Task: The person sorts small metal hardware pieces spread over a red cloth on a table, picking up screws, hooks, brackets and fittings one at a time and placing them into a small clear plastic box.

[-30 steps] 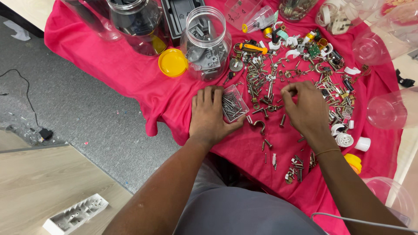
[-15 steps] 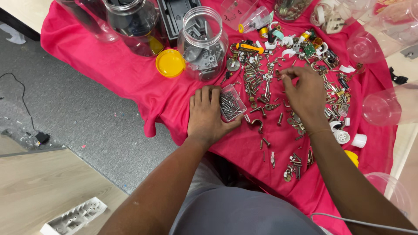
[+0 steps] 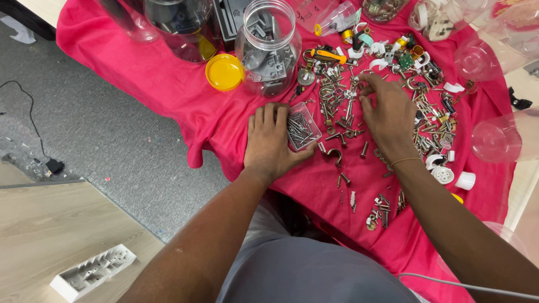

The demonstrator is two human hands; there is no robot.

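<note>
My left hand (image 3: 273, 140) lies flat, steadying the nail tray (image 3: 301, 125); right hand (image 3: 387, 115) fingers narrow, pinching screws (image 3: 345, 104) at 12 o'clock—pick singly.

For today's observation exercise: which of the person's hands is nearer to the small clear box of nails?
Left. The left hand rests against the small clear box of nails, thumb beside it. The right hand is apart from it, over the scattered screws and hooks.

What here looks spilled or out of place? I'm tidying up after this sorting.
Screws and hooks lie scattered loose across the red cloth. A yellow lid lies off beside the clear jar, and a white power strip lies on the floor.
</note>
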